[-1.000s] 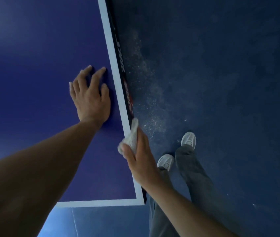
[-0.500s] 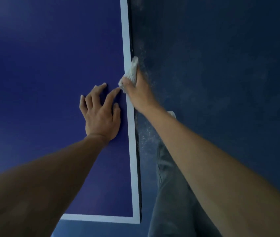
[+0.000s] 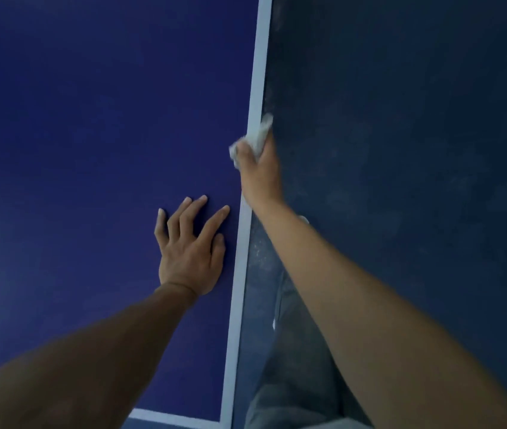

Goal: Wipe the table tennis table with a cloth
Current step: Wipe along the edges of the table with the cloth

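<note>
This looks like an indoor sports or games room set up for table tennis. A table tennis table [image 3: 91, 150] with a deep blue playing surface and a white line [image 3: 255, 88] along its edges fills the left side. Beside it lies a dark blue floor [image 3: 400, 119], matt and speckled with pale dust, in dim light.

We see a plain deep blue desk [image 3: 91, 150] filling the left of the frame, bordered by a pale white line [image 3: 256, 88] along its right and lower edges. The cloth [image 3: 258, 136] at centre is white. The floor [image 3: 400, 150] on the right is dark navy with pale specks. Our trousers [image 3: 295, 366] below are grey.
</note>
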